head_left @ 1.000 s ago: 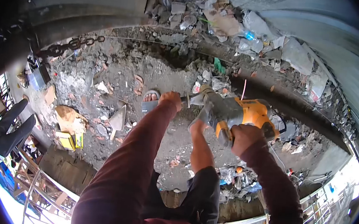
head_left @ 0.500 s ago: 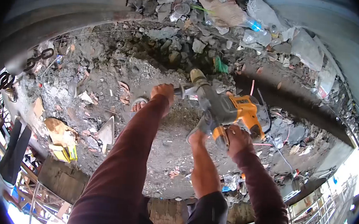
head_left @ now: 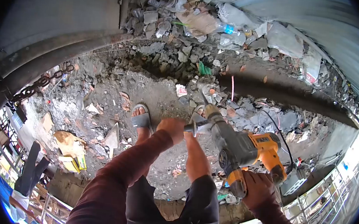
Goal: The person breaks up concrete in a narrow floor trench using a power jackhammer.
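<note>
A yellow and black rotary hammer (head_left: 244, 147) slants across the view, its body held off the ground. My left hand (head_left: 172, 129) is wrapped round the side handle near its front. Lower right, my right hand (head_left: 259, 189) grips the rear handle. From the chuck a thin bit (head_left: 203, 96) points up and left, its tip overlapping loose rubble (head_left: 209, 88) by the trench edge. A black power cord (head_left: 281, 128) curves from the yellow housing. My sandalled feet stand on the dirt, the right one partly hidden behind the side handle.
A dark trench (head_left: 271, 86) runs along the far side. Beyond it lie broken concrete, cardboard (head_left: 198, 23) and a plastic bottle (head_left: 228, 29). A trowel (head_left: 112, 138) rests on the dirt at left, below a hanging chain (head_left: 41, 82). Another person's dark trousers (head_left: 32, 169) show at lower left.
Both hands have drawn the rotary hammer back toward my body and to the right. Its bit now shows clearly. The view has shifted, with both feet now more visible.
</note>
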The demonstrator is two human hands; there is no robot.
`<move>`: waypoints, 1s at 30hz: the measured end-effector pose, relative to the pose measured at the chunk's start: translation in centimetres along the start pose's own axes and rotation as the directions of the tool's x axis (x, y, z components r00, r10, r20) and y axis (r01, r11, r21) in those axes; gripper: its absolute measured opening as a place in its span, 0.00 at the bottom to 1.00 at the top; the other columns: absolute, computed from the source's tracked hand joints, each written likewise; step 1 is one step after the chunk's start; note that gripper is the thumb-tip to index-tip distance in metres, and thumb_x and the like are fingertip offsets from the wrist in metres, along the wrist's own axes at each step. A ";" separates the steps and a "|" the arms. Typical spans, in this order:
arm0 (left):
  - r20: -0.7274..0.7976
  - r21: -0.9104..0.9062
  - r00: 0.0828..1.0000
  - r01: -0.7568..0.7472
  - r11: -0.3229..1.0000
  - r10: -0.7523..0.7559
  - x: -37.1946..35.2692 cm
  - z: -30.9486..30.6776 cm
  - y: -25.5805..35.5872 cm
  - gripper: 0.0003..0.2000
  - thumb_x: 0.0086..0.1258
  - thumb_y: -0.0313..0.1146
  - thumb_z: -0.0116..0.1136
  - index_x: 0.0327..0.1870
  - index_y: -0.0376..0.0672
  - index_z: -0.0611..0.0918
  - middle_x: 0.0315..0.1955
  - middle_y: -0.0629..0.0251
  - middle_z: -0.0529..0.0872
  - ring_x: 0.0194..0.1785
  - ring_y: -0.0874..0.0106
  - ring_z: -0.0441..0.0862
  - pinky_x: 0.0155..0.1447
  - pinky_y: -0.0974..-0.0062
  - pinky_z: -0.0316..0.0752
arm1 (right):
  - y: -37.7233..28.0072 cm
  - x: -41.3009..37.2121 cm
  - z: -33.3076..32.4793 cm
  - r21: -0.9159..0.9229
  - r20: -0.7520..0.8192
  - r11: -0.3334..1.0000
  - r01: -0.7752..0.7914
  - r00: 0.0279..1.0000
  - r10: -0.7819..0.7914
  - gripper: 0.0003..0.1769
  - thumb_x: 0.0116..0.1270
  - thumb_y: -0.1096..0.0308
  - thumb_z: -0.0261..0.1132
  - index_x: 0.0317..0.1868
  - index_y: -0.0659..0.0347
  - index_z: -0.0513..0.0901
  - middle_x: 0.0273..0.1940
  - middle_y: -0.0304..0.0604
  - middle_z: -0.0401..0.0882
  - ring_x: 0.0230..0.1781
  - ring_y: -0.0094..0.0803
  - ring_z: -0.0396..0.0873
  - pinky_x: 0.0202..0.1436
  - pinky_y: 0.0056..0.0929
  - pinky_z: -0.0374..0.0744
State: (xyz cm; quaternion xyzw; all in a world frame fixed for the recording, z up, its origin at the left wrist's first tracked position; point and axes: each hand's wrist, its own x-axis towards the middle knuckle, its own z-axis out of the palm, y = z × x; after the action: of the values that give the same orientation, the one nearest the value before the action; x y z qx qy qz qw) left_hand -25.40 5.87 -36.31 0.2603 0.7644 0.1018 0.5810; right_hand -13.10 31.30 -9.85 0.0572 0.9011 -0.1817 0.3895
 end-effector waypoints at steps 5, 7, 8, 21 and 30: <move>0.062 0.026 0.998 -0.009 1.000 0.007 3.8 2.7 0.6 0.14 0.64 0.38 0.63 0.48 0.44 0.86 0.43 0.50 0.91 0.50 0.50 0.89 0.55 0.52 0.83 | 0.1 1.8 -1.0 -0.059 0.024 0.998 -0.037 0.999 0.038 0.18 0.59 0.66 0.65 0.50 0.58 0.83 0.40 0.40 0.84 0.41 0.41 0.84 0.50 0.44 0.79; 0.048 0.036 0.998 0.040 0.999 -0.041 7.2 4.8 -0.5 0.15 0.65 0.38 0.63 0.50 0.44 0.86 0.44 0.51 0.91 0.51 0.51 0.89 0.56 0.53 0.83 | 1.4 4.8 2.2 -0.109 0.000 0.993 -0.046 0.999 0.046 0.13 0.60 0.68 0.64 0.46 0.56 0.82 0.38 0.42 0.85 0.42 0.43 0.85 0.49 0.43 0.80; 0.035 0.052 0.995 0.094 0.994 -0.096 8.4 4.6 -0.9 0.15 0.65 0.38 0.64 0.51 0.45 0.87 0.46 0.52 0.91 0.52 0.53 0.89 0.57 0.54 0.83 | 1.8 6.2 3.2 -0.136 0.029 0.988 -0.074 0.997 0.078 0.11 0.60 0.68 0.64 0.44 0.56 0.82 0.37 0.42 0.85 0.41 0.43 0.85 0.47 0.43 0.81; 0.094 0.068 0.984 0.147 0.987 -0.153 9.8 4.7 -0.9 0.15 0.65 0.35 0.61 0.53 0.48 0.89 0.50 0.54 0.91 0.55 0.55 0.89 0.59 0.58 0.84 | 3.3 7.1 4.1 -0.137 0.116 0.983 -0.126 0.983 0.142 0.06 0.60 0.65 0.66 0.37 0.54 0.82 0.32 0.44 0.85 0.37 0.47 0.86 0.45 0.46 0.83; 0.062 0.065 0.951 0.299 0.952 -0.303 15.4 6.2 -6.5 0.14 0.71 0.37 0.63 0.55 0.50 0.89 0.55 0.55 0.90 0.59 0.57 0.88 0.61 0.59 0.83 | 8.0 13.2 17.0 -0.090 -0.031 0.995 -0.041 0.999 0.038 0.07 0.58 0.66 0.67 0.39 0.52 0.83 0.37 0.43 0.86 0.41 0.48 0.85 0.51 0.49 0.78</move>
State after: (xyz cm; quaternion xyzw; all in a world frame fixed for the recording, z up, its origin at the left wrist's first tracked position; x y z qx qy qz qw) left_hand -24.34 7.49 -54.05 0.1598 0.7765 -0.0183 0.6092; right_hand -8.62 31.87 -32.37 0.0600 0.9127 -0.1322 0.3820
